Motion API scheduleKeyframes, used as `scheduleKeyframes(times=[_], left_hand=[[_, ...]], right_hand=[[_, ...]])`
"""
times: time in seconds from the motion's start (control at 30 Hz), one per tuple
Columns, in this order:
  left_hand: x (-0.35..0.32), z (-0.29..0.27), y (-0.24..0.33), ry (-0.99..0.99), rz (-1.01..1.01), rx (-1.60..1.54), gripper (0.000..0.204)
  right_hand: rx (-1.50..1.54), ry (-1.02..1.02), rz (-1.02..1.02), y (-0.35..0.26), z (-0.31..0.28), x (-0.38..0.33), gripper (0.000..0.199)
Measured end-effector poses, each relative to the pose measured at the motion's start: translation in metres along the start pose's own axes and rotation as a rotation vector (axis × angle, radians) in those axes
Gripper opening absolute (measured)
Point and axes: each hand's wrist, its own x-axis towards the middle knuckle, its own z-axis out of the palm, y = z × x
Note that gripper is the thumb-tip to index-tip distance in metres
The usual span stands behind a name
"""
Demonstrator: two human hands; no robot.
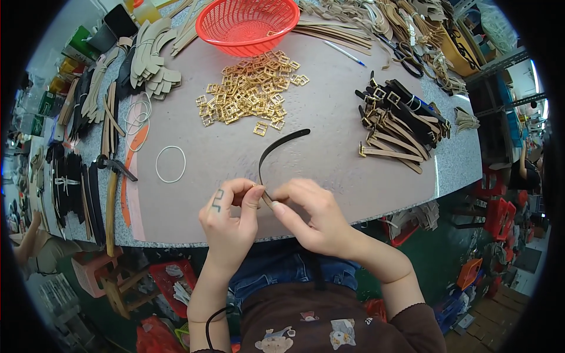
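Note:
A narrow dark leather strap (268, 148) arcs up from my fingers, its rounded free end lying away from me over the table mat. My left hand (231, 213) pinches the strap near its lower end between thumb and fingers. Just beside it, my right hand (311, 215) grips the tan-sided lower end with the thumb on top. Whether a small piece sits between the fingertips is hidden. Beyond the strap lies a heap of gold square buckles (253, 91), with one loose buckle (260, 128) at its near edge.
A red plastic basket (247, 41) stands behind the buckles. To the right lies a pile of buckled straps (400, 120); scissors (407, 57) and a pen (344, 53) are farther back. A hammer (110, 194), a white ring (170, 165) and strap bundles (154, 59) occupy the left.

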Motion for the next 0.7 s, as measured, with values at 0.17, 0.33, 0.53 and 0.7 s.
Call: scheduleKeyframes(times=[0.17, 0.33, 0.53, 0.7], left_hand=[[0.002, -0.004, 0.005, -0.049, -0.145, -0.107, 0.007], [-0.001, 0.000, 0.004, -0.027, -0.022, 0.049, 0.008], [-0.006, 0.011, -0.002, 0.104, 0.475, 0.345, 0.007], [0.002, -0.009, 0.003, -0.161, -0.552, -0.542, 0.008]], right_hand=[[0.122, -0.038, 0.075, 0.002, 0.001, 0.000, 0.015], [0.115, -0.014, -0.038, 0.015, 0.005, 0.001, 0.018], [0.029, 0.044, -0.042, 0.005, 0.006, 0.001, 0.018], [0.203, -0.002, -0.054, 0.000, -0.005, 0.005, 0.013]])
